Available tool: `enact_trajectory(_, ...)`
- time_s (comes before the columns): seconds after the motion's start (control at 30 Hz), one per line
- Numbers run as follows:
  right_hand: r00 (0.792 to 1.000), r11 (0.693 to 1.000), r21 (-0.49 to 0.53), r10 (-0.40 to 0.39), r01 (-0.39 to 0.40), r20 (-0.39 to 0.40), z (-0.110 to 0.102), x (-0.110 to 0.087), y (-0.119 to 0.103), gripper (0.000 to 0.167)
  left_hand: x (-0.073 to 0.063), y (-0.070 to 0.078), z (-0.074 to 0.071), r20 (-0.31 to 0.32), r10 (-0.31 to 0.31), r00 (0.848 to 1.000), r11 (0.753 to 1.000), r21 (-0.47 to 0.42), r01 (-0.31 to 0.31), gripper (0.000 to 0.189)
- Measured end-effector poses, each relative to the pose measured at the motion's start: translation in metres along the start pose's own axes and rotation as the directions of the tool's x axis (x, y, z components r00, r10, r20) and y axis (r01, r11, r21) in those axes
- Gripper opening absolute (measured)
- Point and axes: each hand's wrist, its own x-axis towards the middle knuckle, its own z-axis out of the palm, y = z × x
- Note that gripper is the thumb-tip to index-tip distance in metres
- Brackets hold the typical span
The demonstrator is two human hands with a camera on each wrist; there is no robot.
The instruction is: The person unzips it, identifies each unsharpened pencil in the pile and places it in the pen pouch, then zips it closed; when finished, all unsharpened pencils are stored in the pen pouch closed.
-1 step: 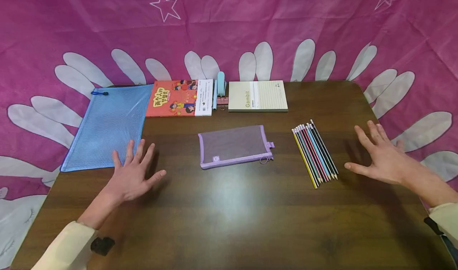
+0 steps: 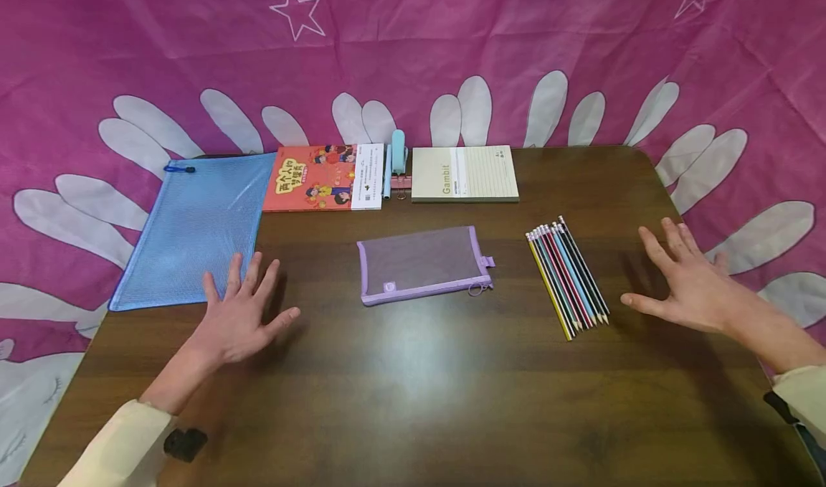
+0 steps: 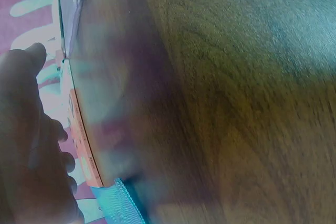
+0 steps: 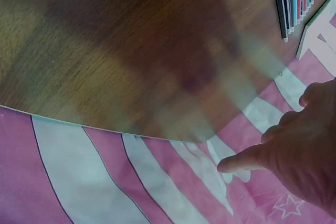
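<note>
My left hand [image 2: 239,318] is spread with straight fingers, its fingertips overlapping the near right corner of a blue mesh zip folder [image 2: 193,229] in the head view. My right hand [image 2: 693,286], also spread and holding nothing, is to the right of a row of pencils [image 2: 568,275]. The pencils lie side by side, points toward me, in yellow, black, red and blue. Between the hands a flat purple mesh pencil pouch [image 2: 419,265] lies on the table, its zip along the near edge.
Along the back of the wooden table [image 2: 413,401] lie a red book [image 2: 310,178], a light blue stapler [image 2: 398,151], a pink binder clip [image 2: 401,182], a light blue pen [image 2: 387,171] and a cream notebook [image 2: 477,175]. Pink cloth [image 2: 413,35] hangs behind.
</note>
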Motion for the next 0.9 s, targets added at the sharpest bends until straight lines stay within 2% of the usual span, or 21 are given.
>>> enact_trajectory(0.13,0.999,0.999,0.026,-0.026,0.027,-0.034,-0.001,0.002,0.0,0.114,0.001,0.002,-0.002,0.004,-0.008,1.0,1.0,-0.016,0.008,0.094)
enact_trajectory(0.23,0.987,0.993,0.051,-0.103,0.11,-0.12,0.0,0.004,-0.003,0.104,0.004,0.007,-0.003,-0.004,-0.009,1.0,0.999,-0.035,0.009,0.094)
enact_trajectory(0.37,0.942,0.964,0.063,-0.236,0.258,-0.24,0.007,0.013,-0.016,0.071,0.013,0.022,-0.001,-0.054,0.005,0.999,0.993,-0.114,-0.011,0.074)
enact_trajectory(0.43,0.93,0.947,0.11,-0.267,0.302,-0.253,0.01,0.021,-0.03,0.055,0.022,0.031,0.001,-0.085,0.007,0.996,0.983,-0.184,-0.022,0.06)
enact_trajectory(0.5,0.929,0.929,0.185,-0.271,0.321,-0.253,0.012,0.032,-0.048,0.043,0.034,0.042,0.001,-0.09,0.003,0.996,0.965,-0.26,-0.027,0.051)
enact_trajectory(0.63,0.939,0.874,0.351,-0.28,0.336,-0.201,0.025,0.058,-0.088,0.037,0.056,0.066,0.006,0.009,-0.032,0.999,0.921,-0.389,0.033,0.051)
enact_trajectory(0.73,0.936,0.836,0.423,-0.307,0.351,-0.169,0.033,0.081,-0.114,0.04,0.072,0.08,0.009,0.083,-0.044,0.996,0.906,-0.416,0.074,0.055)
enact_trajectory(0.83,0.938,0.814,0.465,-0.316,0.347,-0.145,0.04,0.103,-0.133,0.046,0.084,0.089,0.01,0.122,-0.079,0.989,0.897,-0.423,0.123,0.059)
enact_trajectory(0.9,0.944,0.808,0.491,-0.306,0.325,-0.122,0.042,0.115,-0.142,0.049,0.09,0.093,0.01,0.139,-0.112,0.984,0.883,-0.441,0.163,0.058)
